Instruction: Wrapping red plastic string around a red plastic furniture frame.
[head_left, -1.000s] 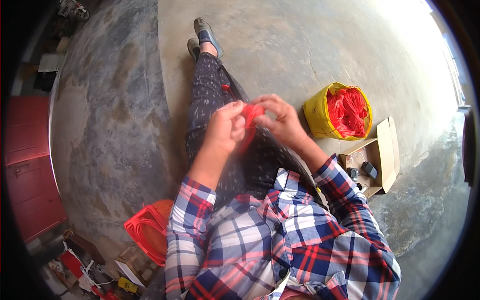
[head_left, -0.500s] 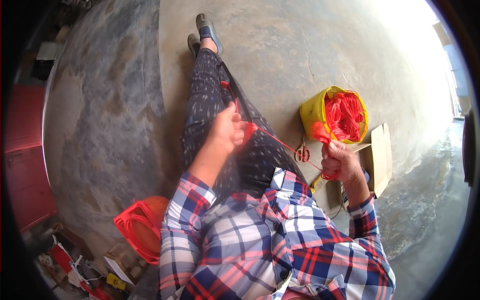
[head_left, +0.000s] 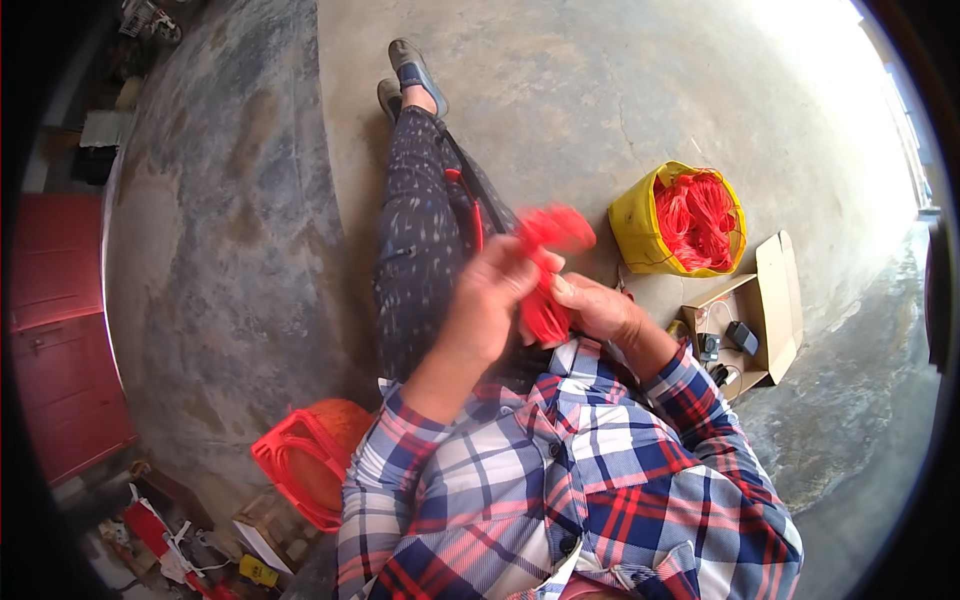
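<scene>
A: Hand states?
B: Left hand [head_left: 490, 288] closed on the blurred red cord hank [head_left: 543, 312]; right hand [head_left: 602, 308] pinching its 4 o'clock side.
A: Hank position?
B: Over lap [head_left: 415, 300]. Yellow bucket [head_left: 635, 232] of red coils [head_left: 695, 225] at its 2 o'clock.

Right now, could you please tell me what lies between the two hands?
In the head view, a red string bundle lies between the left hand and the right hand, held by both.

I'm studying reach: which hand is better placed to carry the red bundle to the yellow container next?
Probably the right hand: it grips the bundle and is nearer the container. The left hand also grips the bundle but lies farther away.
</scene>
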